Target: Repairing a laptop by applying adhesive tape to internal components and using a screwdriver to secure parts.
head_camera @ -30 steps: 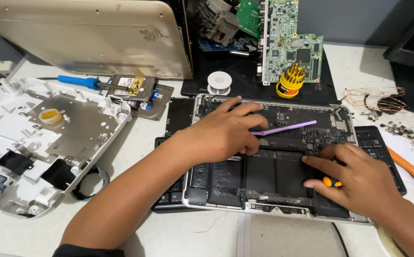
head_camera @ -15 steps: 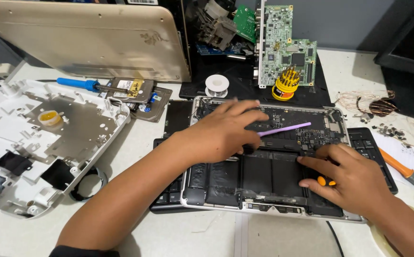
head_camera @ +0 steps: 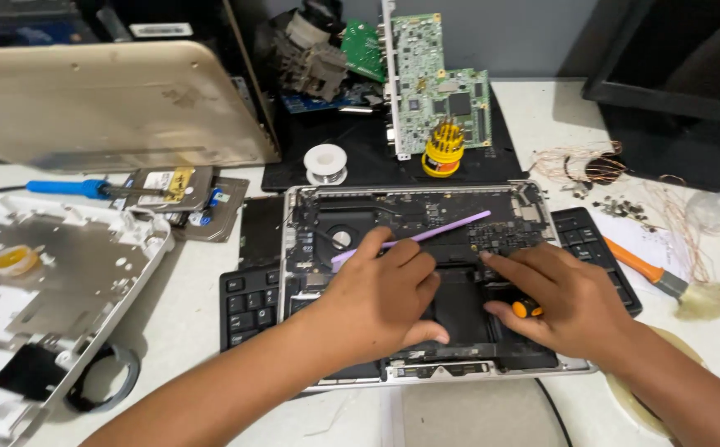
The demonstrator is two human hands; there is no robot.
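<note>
Your right hand (head_camera: 563, 302) slid inward, clamping an orange-tipped screwdriver (head_camera: 527, 309); left hand (head_camera: 385, 294) pinches the purple pry stick (head_camera: 426, 236). Laptop (head_camera: 310, 199) bottom open, batteries unremoved.

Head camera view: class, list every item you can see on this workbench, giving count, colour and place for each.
opened laptop base: one, silver shell with dark insides, centre, lying on the keyboard
keyboard: one, black, under the laptop base
purple pry stick: one, across the laptop base
circuit board: one, green, standing at the back
screwdriver bit set: one, yellow, before the circuit board
solder spool: one, white, back centre
blue screwdriver: one, left
hard drive: one, silver, left of centre
brush: one, orange handle, right
white casing: one, far left
left hand: one, on the laptop base, by the stick
right hand: one, holds a small orange-tipped tool
</note>
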